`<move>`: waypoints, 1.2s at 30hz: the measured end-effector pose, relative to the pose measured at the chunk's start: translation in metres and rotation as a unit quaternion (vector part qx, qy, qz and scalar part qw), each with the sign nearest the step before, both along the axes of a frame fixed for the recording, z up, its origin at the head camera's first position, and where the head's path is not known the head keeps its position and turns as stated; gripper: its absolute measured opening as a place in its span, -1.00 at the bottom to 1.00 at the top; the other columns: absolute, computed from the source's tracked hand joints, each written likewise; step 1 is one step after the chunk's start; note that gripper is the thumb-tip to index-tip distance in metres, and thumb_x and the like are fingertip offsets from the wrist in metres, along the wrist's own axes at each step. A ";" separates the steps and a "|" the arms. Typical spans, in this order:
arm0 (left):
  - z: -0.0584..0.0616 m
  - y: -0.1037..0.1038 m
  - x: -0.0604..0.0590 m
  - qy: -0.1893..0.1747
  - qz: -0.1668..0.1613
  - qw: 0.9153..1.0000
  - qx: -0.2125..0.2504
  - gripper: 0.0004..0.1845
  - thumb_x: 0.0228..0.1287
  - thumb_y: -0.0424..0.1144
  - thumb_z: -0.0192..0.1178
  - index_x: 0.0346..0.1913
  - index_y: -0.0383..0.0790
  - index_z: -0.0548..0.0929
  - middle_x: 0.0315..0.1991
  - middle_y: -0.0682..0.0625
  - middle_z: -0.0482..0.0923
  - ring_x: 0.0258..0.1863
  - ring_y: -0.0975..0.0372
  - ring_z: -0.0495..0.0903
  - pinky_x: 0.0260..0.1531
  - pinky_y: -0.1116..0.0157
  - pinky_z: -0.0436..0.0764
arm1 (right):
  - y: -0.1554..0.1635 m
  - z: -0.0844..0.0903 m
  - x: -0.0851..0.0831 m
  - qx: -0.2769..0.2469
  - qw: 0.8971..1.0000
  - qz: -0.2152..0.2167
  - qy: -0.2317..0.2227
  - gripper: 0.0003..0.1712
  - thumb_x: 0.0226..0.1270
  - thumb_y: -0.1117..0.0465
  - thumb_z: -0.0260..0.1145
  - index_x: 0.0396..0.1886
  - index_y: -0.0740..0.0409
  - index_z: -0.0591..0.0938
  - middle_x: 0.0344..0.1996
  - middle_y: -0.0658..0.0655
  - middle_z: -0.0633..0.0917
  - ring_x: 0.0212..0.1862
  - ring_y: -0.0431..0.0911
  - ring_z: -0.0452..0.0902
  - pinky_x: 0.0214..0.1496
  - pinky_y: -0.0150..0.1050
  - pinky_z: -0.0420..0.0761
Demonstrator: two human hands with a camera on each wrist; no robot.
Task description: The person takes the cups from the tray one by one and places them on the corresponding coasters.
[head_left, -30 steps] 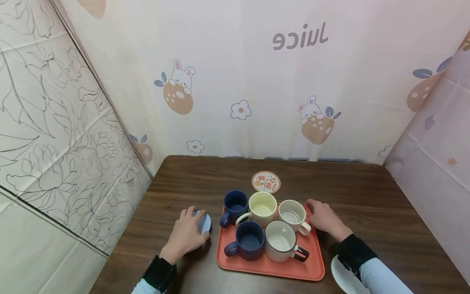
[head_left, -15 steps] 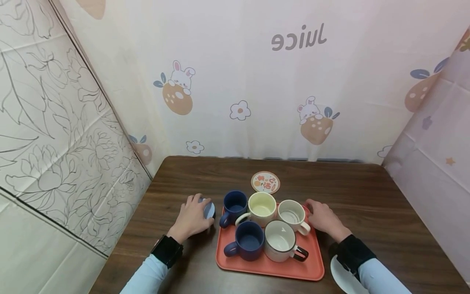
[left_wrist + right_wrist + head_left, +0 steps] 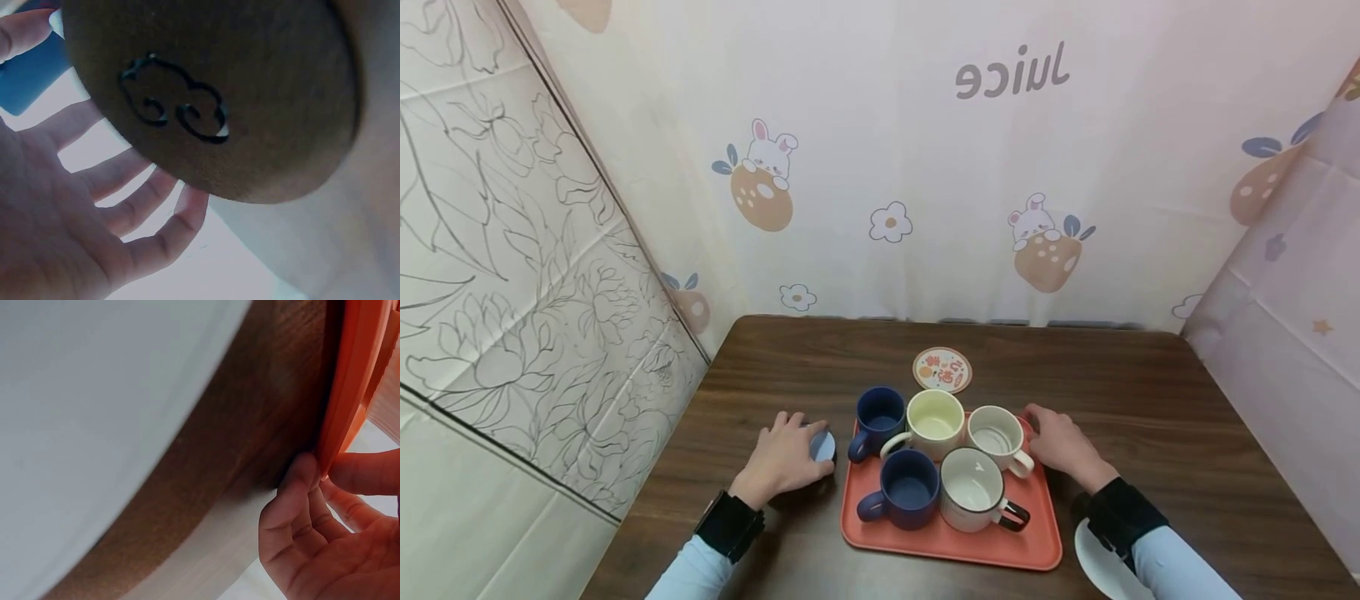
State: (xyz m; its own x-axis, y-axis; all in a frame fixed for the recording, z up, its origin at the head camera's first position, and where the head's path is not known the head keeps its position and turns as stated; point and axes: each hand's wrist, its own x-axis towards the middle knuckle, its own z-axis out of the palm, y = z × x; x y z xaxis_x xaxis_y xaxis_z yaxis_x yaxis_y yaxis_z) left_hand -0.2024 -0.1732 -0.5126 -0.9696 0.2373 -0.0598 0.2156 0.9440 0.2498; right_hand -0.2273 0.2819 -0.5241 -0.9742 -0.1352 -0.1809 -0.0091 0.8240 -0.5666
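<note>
My left hand point(image 3: 790, 454) holds a small round coaster point(image 3: 823, 447) just left of the orange tray point(image 3: 955, 546). The coaster has a grey-blue top. In the left wrist view its brown underside point(image 3: 206, 94) shows a dark logo, with my fingers point(image 3: 125, 212) spread beneath it. My right hand point(image 3: 1052, 442) pinches the tray's right rim point(image 3: 350, 375) between thumb and fingers point(image 3: 300, 487). On the tray stand two navy mugs point(image 3: 880, 412) point(image 3: 910, 492), a cream mug point(image 3: 935, 423) and two white mugs point(image 3: 995, 437) point(image 3: 973, 492).
A round coaster with an orange print point(image 3: 942, 370) lies on the dark wooden table point(image 3: 1150, 392) behind the tray. A white plate point(image 3: 1101, 558) sits at the near right edge under my right forearm. Patterned cloth walls close the table on three sides.
My left hand carried the coaster forward beside the far navy mug, then drew it slightly back and lower. The right hand has stayed on the tray rim.
</note>
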 end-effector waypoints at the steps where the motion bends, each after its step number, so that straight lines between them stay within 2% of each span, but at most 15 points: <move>1: -0.001 -0.001 0.003 -0.003 -0.003 1.000 0.002 -0.25 0.14 0.21 0.42 0.36 -0.08 0.66 0.28 -0.24 0.53 0.18 -0.13 0.40 0.15 -0.34 0.46 | 0.000 0.000 0.000 0.000 1.000 0.000 -0.001 -0.59 0.31 0.38 0.31 0.15 0.39 0.57 -0.24 0.21 0.69 -0.31 0.03 0.57 -0.28 -0.07 0.62; 7: -0.015 -0.006 0.014 -0.007 -0.017 1.000 0.012 -0.24 0.17 0.18 0.44 0.42 -0.04 0.60 0.38 -0.21 0.44 0.28 -0.14 0.38 0.16 -0.30 0.48 | 0.000 0.003 0.001 -0.003 1.000 -0.010 -0.003 -0.57 0.33 0.38 0.32 0.17 0.39 0.56 -0.22 0.23 0.69 -0.31 0.02 0.59 -0.27 -0.07 0.66; 9: -0.017 -0.008 0.017 -0.013 -0.011 1.000 0.014 -0.20 0.17 0.18 0.47 0.46 -0.03 0.56 0.43 -0.24 0.37 0.33 -0.18 0.34 0.16 -0.35 0.45 | 0.000 0.004 0.002 -0.004 1.000 -0.012 -0.003 -0.57 0.33 0.38 0.32 0.18 0.39 0.56 -0.22 0.23 0.69 -0.31 0.02 0.58 -0.27 -0.08 0.65; 11: -0.017 -0.010 0.023 -0.029 0.008 0.999 0.013 -0.13 0.16 0.19 0.50 0.50 -0.04 0.50 0.47 -0.31 0.30 0.36 -0.24 0.31 0.14 -0.40 0.44 | -0.001 0.004 0.003 -0.008 1.000 -0.012 -0.007 -0.56 0.34 0.38 0.31 0.20 0.39 0.55 -0.21 0.24 0.70 -0.31 0.02 0.59 -0.27 -0.08 0.65; 16: -0.009 -0.015 0.040 -0.063 0.060 0.996 0.010 0.00 0.05 0.13 0.61 0.53 -0.17 0.43 0.42 -0.46 0.25 0.28 -0.33 0.35 0.03 -0.44 0.49 | -0.001 0.001 0.005 -0.009 1.000 -0.009 -0.007 -0.59 0.36 0.37 0.31 0.18 0.37 0.56 -0.22 0.22 0.69 -0.31 0.01 0.58 -0.27 -0.09 0.65; 20: 0.002 -0.018 0.049 -0.086 0.054 0.995 0.001 0.06 -0.02 0.01 0.67 0.55 -0.22 0.39 0.37 -0.47 0.26 0.21 -0.30 0.39 -0.07 -0.43 0.54 | 0.000 0.001 0.003 -0.006 1.000 -0.010 0.004 -0.62 0.36 0.36 0.33 0.15 0.35 0.58 -0.24 0.20 0.69 -0.32 0.01 0.59 -0.26 -0.06 0.67; 24: 0.012 -0.020 0.053 -0.117 0.044 0.992 -0.013 0.11 -0.08 -0.04 0.71 0.55 -0.24 0.36 0.34 -0.43 0.30 0.20 -0.26 0.39 -0.04 -0.44 0.50 | 0.001 0.003 0.002 -0.007 1.000 -0.008 0.004 -0.62 0.37 0.36 0.31 0.15 0.36 0.58 -0.26 0.19 0.68 -0.33 0.00 0.58 -0.28 -0.09 0.65; 26: 0.012 -0.019 0.053 -0.111 0.045 0.993 -0.017 0.07 -0.03 0.01 0.69 0.52 -0.27 0.39 0.29 -0.42 0.35 0.19 -0.25 0.41 0.01 -0.43 0.48 | 0.001 0.004 0.002 -0.005 1.000 -0.006 0.002 -0.64 0.38 0.37 0.28 0.15 0.37 0.58 -0.27 0.18 0.68 -0.33 0.00 0.57 -0.30 -0.10 0.62; 29: 0.006 -0.016 0.049 -0.077 0.053 0.995 -0.020 -0.05 0.10 0.09 0.61 0.45 -0.32 0.46 0.21 -0.40 0.43 0.15 -0.23 0.46 0.06 -0.37 0.50 | 0.000 0.004 0.003 -0.004 1.000 -0.009 -0.002 -0.63 0.38 0.37 0.28 0.15 0.37 0.57 -0.27 0.18 0.68 -0.33 0.00 0.57 -0.29 -0.11 0.61; 33: -0.004 -0.014 0.046 -0.034 0.060 0.997 -0.018 -0.21 0.16 0.00 0.60 0.36 -0.32 0.56 0.13 -0.38 0.48 0.07 -0.20 0.50 0.04 -0.29 0.56 | -0.001 0.003 0.003 -0.009 1.000 -0.009 -0.007 -0.61 0.35 0.38 0.30 0.15 0.36 0.57 -0.29 0.17 0.66 -0.34 0.00 0.56 -0.30 -0.12 0.58; 36: -0.008 -0.013 0.043 -0.010 0.063 0.998 -0.012 -0.33 0.24 -0.08 0.55 0.33 -0.30 0.60 0.15 -0.39 0.48 0.09 -0.21 0.51 0.03 -0.27 0.57 | -0.001 0.002 0.003 -0.016 1.000 -0.007 -0.008 -0.62 0.33 0.39 0.31 0.13 0.33 0.57 -0.32 0.16 0.64 -0.35 0.00 0.55 -0.32 -0.14 0.56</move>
